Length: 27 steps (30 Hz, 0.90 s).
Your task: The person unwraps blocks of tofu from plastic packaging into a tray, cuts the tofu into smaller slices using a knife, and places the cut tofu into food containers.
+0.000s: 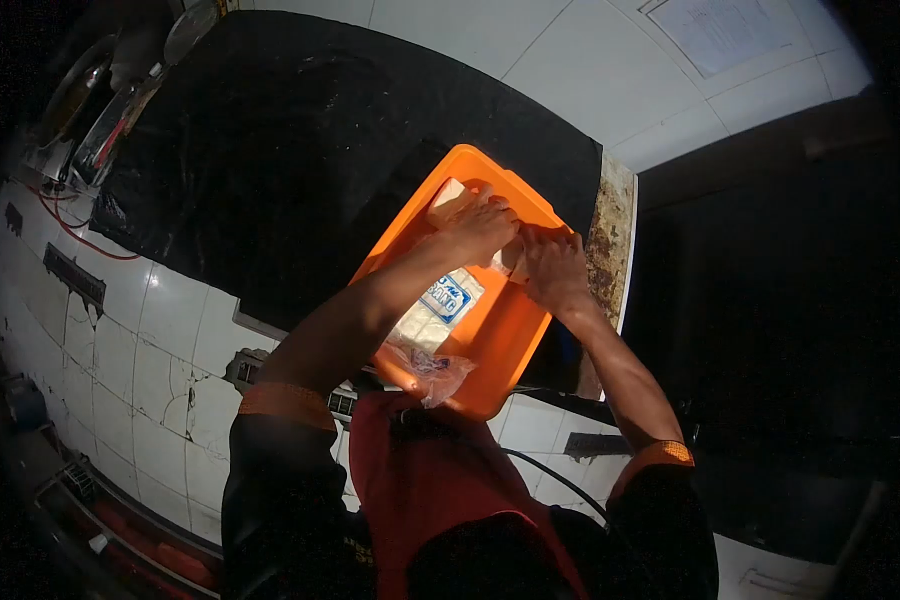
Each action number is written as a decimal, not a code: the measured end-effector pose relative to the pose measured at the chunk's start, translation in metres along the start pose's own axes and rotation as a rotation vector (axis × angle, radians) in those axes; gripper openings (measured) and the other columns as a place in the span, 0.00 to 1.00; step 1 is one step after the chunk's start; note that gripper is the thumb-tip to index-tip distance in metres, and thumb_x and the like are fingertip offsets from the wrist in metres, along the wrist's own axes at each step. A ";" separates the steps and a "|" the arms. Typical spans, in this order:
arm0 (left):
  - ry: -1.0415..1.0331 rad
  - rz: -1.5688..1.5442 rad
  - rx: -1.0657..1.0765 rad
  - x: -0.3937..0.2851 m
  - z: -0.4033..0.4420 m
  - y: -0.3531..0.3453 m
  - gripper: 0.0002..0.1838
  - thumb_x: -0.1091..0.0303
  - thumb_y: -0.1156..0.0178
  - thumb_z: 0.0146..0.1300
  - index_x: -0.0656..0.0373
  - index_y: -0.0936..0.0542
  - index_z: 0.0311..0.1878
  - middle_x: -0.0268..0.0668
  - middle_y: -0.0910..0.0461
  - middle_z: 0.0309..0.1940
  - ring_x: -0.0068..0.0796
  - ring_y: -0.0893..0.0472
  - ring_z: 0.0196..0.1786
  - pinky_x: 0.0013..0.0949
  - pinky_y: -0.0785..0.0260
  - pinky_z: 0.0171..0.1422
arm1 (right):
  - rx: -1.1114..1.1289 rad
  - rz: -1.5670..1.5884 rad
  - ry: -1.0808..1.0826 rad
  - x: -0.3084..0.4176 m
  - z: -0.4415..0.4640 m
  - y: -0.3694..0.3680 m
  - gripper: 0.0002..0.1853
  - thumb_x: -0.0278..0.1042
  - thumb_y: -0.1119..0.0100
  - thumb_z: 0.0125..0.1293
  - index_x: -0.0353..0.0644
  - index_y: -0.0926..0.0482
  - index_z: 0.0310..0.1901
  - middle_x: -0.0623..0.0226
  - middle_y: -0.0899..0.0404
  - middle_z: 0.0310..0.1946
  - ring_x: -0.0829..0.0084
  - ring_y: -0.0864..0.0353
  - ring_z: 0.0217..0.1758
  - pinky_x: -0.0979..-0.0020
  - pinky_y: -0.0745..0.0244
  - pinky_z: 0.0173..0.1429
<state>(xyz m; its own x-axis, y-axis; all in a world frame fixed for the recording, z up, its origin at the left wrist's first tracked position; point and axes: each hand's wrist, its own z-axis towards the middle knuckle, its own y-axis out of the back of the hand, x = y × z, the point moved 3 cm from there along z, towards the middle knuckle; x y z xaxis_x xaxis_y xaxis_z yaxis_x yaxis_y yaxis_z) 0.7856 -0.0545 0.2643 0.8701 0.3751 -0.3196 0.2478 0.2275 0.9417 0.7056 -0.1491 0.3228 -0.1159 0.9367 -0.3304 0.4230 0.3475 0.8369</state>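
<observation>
An orange plastic tub (515, 345) stands tilted in my view, with pale cream blocks that look like tofu inside. My left hand (480, 228) reaches into its far end, fingers bent over a pale piece. One pale block (450, 198) lies beside those fingers, against the far left wall. My right hand (555, 268) is closed at the far right side, its fingers curled round a pale piece (510, 258) between both hands. The fingers hide most of that piece. Below my left forearm sits a wrapped pale pack (435, 312) with a blue and white label. A crumpled clear plastic bag (435, 375) lies at the near end.
The tub rests on a black-covered counter (270, 130) against a white tiled wall (450, 35). Metal utensils (100, 130) and a red hose (80, 225) are at the left. A rusty, stained edge (610, 235) borders the counter at right.
</observation>
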 end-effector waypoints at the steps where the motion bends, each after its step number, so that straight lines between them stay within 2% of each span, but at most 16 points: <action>1: -0.013 0.035 -0.026 -0.001 0.000 0.000 0.36 0.65 0.25 0.45 0.60 0.28 0.59 0.37 0.28 0.60 0.36 0.37 0.69 0.55 0.66 0.78 | -0.105 -0.010 0.000 -0.002 -0.001 0.004 0.37 0.37 0.39 0.54 0.43 0.40 0.67 0.54 0.23 0.51 0.61 0.27 0.61 0.56 0.47 0.70; 2: -0.013 0.031 -0.027 0.000 0.002 0.001 0.36 0.65 0.25 0.45 0.60 0.28 0.59 0.37 0.28 0.60 0.36 0.37 0.69 0.55 0.66 0.78 | -0.101 -0.012 0.000 -0.005 -0.001 0.007 0.37 0.37 0.39 0.54 0.43 0.40 0.67 0.54 0.23 0.51 0.61 0.27 0.61 0.56 0.47 0.70; 4: 0.032 0.012 0.187 -0.003 0.002 0.011 0.37 0.66 0.26 0.46 0.60 0.30 0.61 0.37 0.31 0.63 0.37 0.40 0.71 0.55 0.65 0.78 | -0.105 0.237 0.010 -0.010 -0.002 0.011 0.41 0.37 0.33 0.48 0.44 0.41 0.66 0.57 0.21 0.50 0.56 0.26 0.60 0.51 0.43 0.69; 5: 0.029 0.010 0.186 -0.003 0.000 0.007 0.37 0.66 0.26 0.46 0.60 0.30 0.61 0.37 0.31 0.63 0.37 0.40 0.71 0.55 0.65 0.78 | -0.103 0.235 0.007 -0.011 -0.002 0.003 0.41 0.37 0.33 0.48 0.44 0.41 0.66 0.57 0.21 0.50 0.56 0.26 0.60 0.51 0.43 0.69; 7: -0.033 0.044 -0.014 -0.004 -0.006 0.006 0.38 0.60 0.25 0.45 0.59 0.29 0.61 0.39 0.34 0.64 0.38 0.41 0.70 0.54 0.62 0.77 | -0.266 0.209 0.000 -0.009 -0.004 -0.002 0.40 0.37 0.33 0.48 0.43 0.39 0.64 0.53 0.24 0.54 0.54 0.30 0.64 0.51 0.42 0.68; 8: -0.037 0.043 -0.018 -0.003 -0.006 0.005 0.38 0.60 0.25 0.45 0.59 0.29 0.61 0.39 0.34 0.64 0.38 0.41 0.70 0.54 0.62 0.77 | -0.267 0.205 -0.004 -0.013 -0.004 -0.003 0.40 0.37 0.33 0.48 0.43 0.39 0.64 0.53 0.24 0.54 0.54 0.30 0.64 0.51 0.42 0.68; 10: -0.042 -0.030 0.067 -0.005 -0.007 0.006 0.39 0.51 0.26 0.43 0.58 0.26 0.59 0.42 0.33 0.62 0.40 0.40 0.69 0.56 0.61 0.75 | -0.119 0.305 -0.016 -0.008 -0.014 0.023 0.41 0.38 0.31 0.48 0.42 0.40 0.64 0.52 0.26 0.56 0.52 0.32 0.64 0.51 0.43 0.69; 11: -0.045 -0.027 0.065 -0.007 -0.007 0.008 0.39 0.51 0.26 0.43 0.58 0.26 0.59 0.42 0.33 0.62 0.40 0.40 0.69 0.56 0.61 0.75 | -0.122 0.305 -0.019 -0.009 -0.015 0.028 0.41 0.38 0.31 0.48 0.42 0.40 0.64 0.52 0.26 0.56 0.52 0.32 0.64 0.51 0.43 0.69; 13: -0.014 -0.109 0.087 -0.010 -0.008 0.009 0.41 0.43 0.27 0.39 0.57 0.23 0.55 0.43 0.33 0.61 0.43 0.39 0.68 0.59 0.62 0.75 | -0.086 0.334 -0.049 -0.010 -0.018 0.032 0.42 0.37 0.30 0.47 0.40 0.40 0.64 0.51 0.26 0.56 0.51 0.33 0.65 0.51 0.42 0.69; 16: -0.016 -0.168 0.086 -0.010 -0.008 0.009 0.41 0.39 0.28 0.39 0.57 0.22 0.54 0.44 0.34 0.62 0.44 0.41 0.69 0.61 0.64 0.74 | -0.159 0.378 -0.039 -0.013 -0.026 0.037 0.40 0.36 0.30 0.47 0.40 0.38 0.62 0.51 0.26 0.55 0.51 0.33 0.65 0.51 0.42 0.68; 20: -0.014 -0.121 -0.002 -0.019 -0.017 0.011 0.40 0.39 0.29 0.41 0.56 0.22 0.55 0.45 0.35 0.62 0.45 0.43 0.71 0.60 0.66 0.75 | -0.143 0.350 -0.076 -0.014 -0.027 0.038 0.36 0.35 0.31 0.48 0.40 0.35 0.60 0.51 0.26 0.56 0.51 0.33 0.65 0.52 0.41 0.67; 23: 0.004 -0.036 -0.027 -0.026 -0.013 0.011 0.36 0.41 0.30 0.44 0.56 0.20 0.53 0.45 0.36 0.63 0.45 0.46 0.72 0.59 0.68 0.76 | -0.189 0.324 -0.034 -0.015 -0.025 0.028 0.36 0.36 0.31 0.48 0.41 0.35 0.60 0.51 0.26 0.56 0.52 0.32 0.64 0.52 0.42 0.67; 25: -0.075 -0.042 -0.081 -0.027 -0.010 0.012 0.31 0.45 0.30 0.46 0.56 0.18 0.50 0.44 0.37 0.63 0.45 0.47 0.72 0.58 0.67 0.76 | -0.235 0.339 0.002 -0.016 -0.024 0.023 0.35 0.36 0.31 0.48 0.42 0.35 0.58 0.52 0.23 0.52 0.52 0.31 0.63 0.52 0.41 0.66; 27: -0.052 -0.041 -0.027 -0.025 -0.005 0.015 0.29 0.46 0.30 0.47 0.56 0.17 0.48 0.44 0.38 0.65 0.45 0.47 0.73 0.58 0.67 0.76 | -0.243 0.342 0.013 -0.015 -0.023 0.022 0.34 0.37 0.30 0.48 0.43 0.35 0.57 0.53 0.23 0.52 0.54 0.29 0.61 0.54 0.39 0.64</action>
<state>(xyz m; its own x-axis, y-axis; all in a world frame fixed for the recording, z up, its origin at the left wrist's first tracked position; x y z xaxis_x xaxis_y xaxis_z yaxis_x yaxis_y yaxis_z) 0.7651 -0.0559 0.2861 0.8805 0.3182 -0.3514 0.2730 0.2657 0.9246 0.6966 -0.1543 0.3564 -0.0172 0.9998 -0.0112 0.2153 0.0146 0.9764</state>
